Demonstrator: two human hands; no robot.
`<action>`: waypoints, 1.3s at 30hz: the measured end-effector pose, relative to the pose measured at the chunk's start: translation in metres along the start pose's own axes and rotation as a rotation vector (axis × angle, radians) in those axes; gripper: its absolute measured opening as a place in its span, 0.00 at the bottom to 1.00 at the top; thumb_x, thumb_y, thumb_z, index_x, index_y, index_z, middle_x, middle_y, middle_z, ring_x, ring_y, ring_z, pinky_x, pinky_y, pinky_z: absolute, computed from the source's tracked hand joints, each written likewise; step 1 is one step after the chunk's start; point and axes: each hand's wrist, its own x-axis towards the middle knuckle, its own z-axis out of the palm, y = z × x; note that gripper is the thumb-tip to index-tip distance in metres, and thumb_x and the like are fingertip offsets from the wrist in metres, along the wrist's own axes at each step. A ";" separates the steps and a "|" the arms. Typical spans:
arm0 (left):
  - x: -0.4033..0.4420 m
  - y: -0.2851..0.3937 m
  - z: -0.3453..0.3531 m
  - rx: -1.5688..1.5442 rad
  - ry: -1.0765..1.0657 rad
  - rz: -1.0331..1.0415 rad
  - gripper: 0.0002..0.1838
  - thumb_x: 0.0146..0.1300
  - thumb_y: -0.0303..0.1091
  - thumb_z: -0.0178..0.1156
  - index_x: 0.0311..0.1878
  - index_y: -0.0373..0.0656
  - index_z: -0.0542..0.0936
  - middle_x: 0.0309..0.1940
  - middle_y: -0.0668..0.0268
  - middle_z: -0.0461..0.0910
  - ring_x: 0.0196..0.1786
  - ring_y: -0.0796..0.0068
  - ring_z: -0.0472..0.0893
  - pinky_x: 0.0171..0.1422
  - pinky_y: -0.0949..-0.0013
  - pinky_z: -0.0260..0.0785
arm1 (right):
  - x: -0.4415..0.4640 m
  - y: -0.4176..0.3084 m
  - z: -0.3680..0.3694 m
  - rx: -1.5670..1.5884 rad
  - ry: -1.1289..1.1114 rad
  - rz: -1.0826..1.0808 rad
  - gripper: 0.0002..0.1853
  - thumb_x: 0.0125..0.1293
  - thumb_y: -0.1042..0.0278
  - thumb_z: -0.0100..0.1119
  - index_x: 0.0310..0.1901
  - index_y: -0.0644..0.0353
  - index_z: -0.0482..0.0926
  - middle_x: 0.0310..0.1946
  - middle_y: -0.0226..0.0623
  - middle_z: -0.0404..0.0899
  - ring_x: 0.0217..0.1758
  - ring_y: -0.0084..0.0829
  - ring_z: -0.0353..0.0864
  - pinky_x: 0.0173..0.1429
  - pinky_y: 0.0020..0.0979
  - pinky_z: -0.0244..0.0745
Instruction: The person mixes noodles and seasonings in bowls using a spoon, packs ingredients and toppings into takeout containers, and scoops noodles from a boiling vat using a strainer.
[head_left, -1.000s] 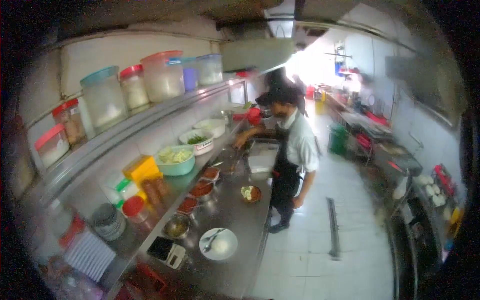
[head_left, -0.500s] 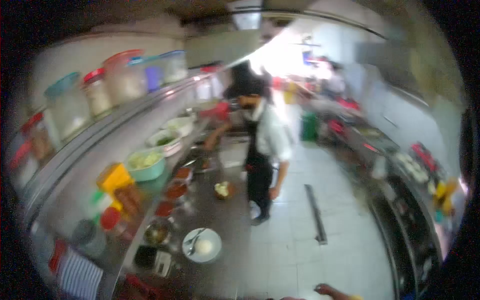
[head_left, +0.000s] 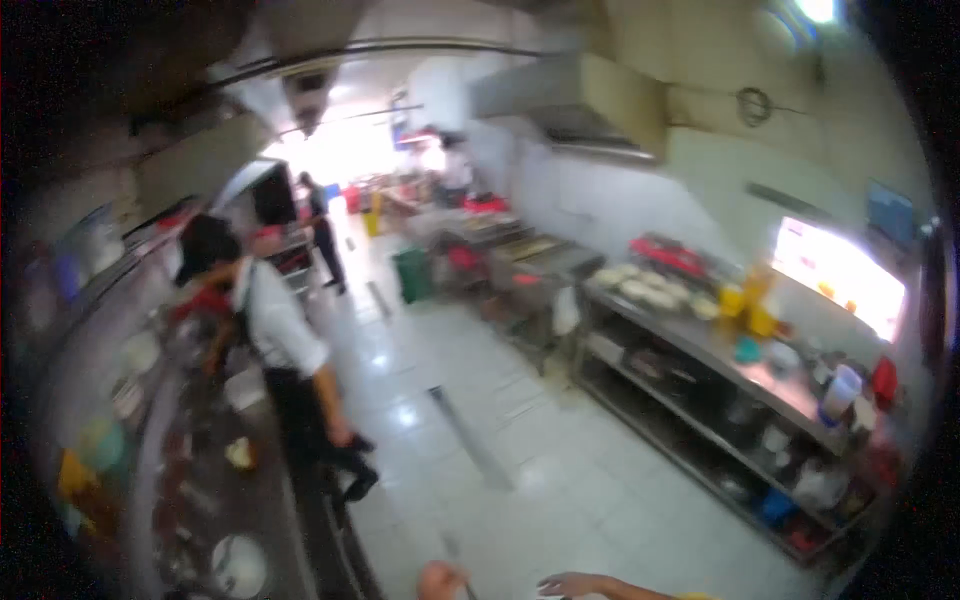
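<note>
At the bottom edge, my left hand [head_left: 440, 580] is a blurred, rounded shape with its fingers closed, and a thin dark thing shows beside it that I cannot make out. Just to its right my right hand [head_left: 572, 584] reaches in from a yellow sleeve, its fingers stretched out to the left. A little white shows below that hand, too cut off to name. Both hands are over the tiled floor, apart from each other. On the steel counter at the left lie a white plate [head_left: 239, 566] and a small bowl with pale food [head_left: 241, 453].
A co-worker [head_left: 285, 320] in a white shirt and dark apron stands at the left counter. Another person [head_left: 322, 235] is farther back. On the right, a shelved steel table [head_left: 690, 345] bears pale rounds, yellow bottles [head_left: 762, 318] and containers. A green bin [head_left: 410, 276] stands beyond.
The view has swung to the right, so the left counter and co-worker now lie farther left and the right table shows. Both my hands have come into view at the bottom.
</note>
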 end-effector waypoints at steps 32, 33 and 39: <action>0.424 0.231 0.704 -0.275 -0.877 -0.112 0.18 0.64 0.48 0.51 0.42 0.41 0.69 0.40 0.61 0.77 0.43 0.69 0.77 0.45 0.66 0.69 | -0.187 0.228 -0.693 0.821 1.705 0.370 0.13 0.66 0.61 0.42 0.36 0.61 0.73 0.29 0.37 0.76 0.28 0.28 0.75 0.33 0.28 0.73; 0.430 0.241 0.719 -0.262 -0.883 -0.113 0.18 0.64 0.48 0.51 0.42 0.41 0.69 0.40 0.61 0.77 0.43 0.69 0.77 0.45 0.66 0.69 | -0.204 0.248 -0.710 0.788 1.699 0.344 0.13 0.66 0.61 0.42 0.35 0.61 0.73 0.29 0.36 0.76 0.27 0.28 0.75 0.32 0.27 0.72; 0.439 0.277 0.795 -0.268 -0.703 -0.044 0.14 0.65 0.45 0.50 0.41 0.43 0.70 0.39 0.62 0.76 0.44 0.70 0.76 0.44 0.67 0.68 | -0.287 0.379 -0.817 0.880 1.638 0.437 0.13 0.67 0.62 0.42 0.32 0.61 0.73 0.24 0.34 0.75 0.21 0.25 0.73 0.25 0.25 0.70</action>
